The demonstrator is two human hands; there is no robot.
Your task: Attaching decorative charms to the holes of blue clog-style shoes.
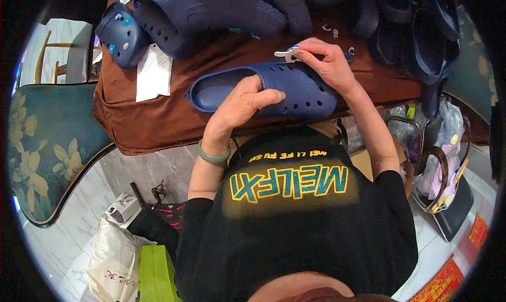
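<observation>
A navy blue clog point(311, 88) with round vent holes lies sideways in front of me, its toe to the right. My left hand point(240, 102) grips it, the fingers tucked inside the foot opening and the thumb pressing on top of the upper. Above the clog's far edge, my right hand point(329, 65) pinches a small white shoe charm point(286, 55) with a bit of blue on it. Whether the charm touches the clog I cannot tell. Several loose charms point(335, 32) lie on the brown cloth point(137, 123) beyond my right hand.
A clog with blue and white charms point(124, 36) sits at the far left, near a white paper slip point(154, 73). More navy clogs point(226, 10) are heaped along the back and right. A floral chair point(47, 149) stands left; bags point(118, 254) are on the floor.
</observation>
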